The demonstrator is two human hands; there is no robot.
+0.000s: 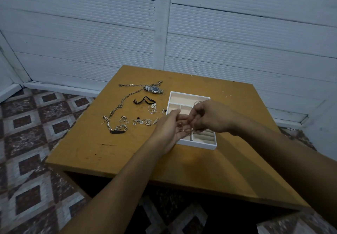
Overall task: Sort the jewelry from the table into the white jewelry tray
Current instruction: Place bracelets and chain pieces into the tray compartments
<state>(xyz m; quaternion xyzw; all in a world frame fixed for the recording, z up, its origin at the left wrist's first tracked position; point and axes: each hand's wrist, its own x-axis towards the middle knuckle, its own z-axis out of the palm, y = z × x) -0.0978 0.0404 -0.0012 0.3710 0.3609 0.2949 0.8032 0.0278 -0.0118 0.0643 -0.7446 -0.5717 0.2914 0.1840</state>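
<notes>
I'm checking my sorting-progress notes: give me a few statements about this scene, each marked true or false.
1. The silver wristwatch with a dark dial lies in the white compartmented jewelry tray. False: it lies on the brown wooden table, left of the tray.
2. The left hand is palm up, carrying small metal hoops. True.
3. The right hand pinches at those hoops. True.
4. The chunky chain bracelet hangs from the right hand. False: it lies on the table.

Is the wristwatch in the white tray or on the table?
Out: the wristwatch lies on the table, left of the white tray.
</notes>
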